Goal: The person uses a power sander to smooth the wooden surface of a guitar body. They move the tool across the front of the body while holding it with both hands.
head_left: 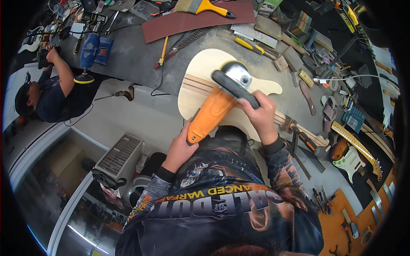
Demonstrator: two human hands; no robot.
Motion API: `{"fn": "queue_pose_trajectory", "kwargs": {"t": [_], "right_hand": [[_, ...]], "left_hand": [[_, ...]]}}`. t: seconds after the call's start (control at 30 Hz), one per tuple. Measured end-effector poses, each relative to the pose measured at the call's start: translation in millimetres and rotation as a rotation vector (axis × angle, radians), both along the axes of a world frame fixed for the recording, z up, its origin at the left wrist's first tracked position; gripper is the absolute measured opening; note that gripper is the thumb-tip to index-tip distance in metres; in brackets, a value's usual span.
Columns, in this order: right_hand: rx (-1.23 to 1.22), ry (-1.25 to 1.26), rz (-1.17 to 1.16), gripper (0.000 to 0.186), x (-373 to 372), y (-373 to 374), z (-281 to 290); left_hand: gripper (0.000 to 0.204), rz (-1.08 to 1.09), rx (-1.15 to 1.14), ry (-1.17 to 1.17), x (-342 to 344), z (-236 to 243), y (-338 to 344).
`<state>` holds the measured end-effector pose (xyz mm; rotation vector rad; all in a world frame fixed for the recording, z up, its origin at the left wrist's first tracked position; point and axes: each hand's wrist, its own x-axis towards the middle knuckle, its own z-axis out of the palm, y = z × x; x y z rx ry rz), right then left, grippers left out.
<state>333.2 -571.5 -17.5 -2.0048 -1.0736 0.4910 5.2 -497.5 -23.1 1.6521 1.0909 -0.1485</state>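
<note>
An orange angle grinder (212, 110) with a silver head and a yellow-edged round pad rests over a pale wooden guitar body (200, 64). Around the rear end of its orange housing my left hand (179, 147) is closed. My right hand (260, 112) grips the black side handle (235, 87) close to the tool's head. Dark stripes run through the guitar body, and its neck (309, 133) reaches to the right, where an orange-and-black clamp (304, 138) sits on it. The pad's contact with the wood is hidden beneath the head.
Behind the guitar lies a dark red sanding sheet (196, 21) with a wide brush (205, 6) on it. A blue polisher (89, 51) stands at the left of the bench. Wood blocks and tools crowd the right. A finished guitar (351, 155) is at far right; another person (47, 89) is at left.
</note>
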Motion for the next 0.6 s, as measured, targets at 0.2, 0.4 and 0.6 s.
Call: {"fn": "queue_pose_trajectory", "kwargs": {"t": [0.2, 0.4, 0.6], "right_hand": [[0.175, 0.004, 0.161, 0.050, -15.6, 97.6, 5.2], [0.299, -0.091, 0.171, 0.056, -30.2, 126.4, -14.0], [0.231, -0.077, 0.102, 0.050, -4.0, 89.4, -6.3]], "left_hand": [[0.086, 0.242, 0.074, -0.044, -17.2, -6.5, 7.2], [0.074, 0.414, -0.074, -0.001, -24.2, -5.4, 20.5], [0.079, 0.232, 0.015, -0.055, -1.3, -8.3, 20.4]]}}
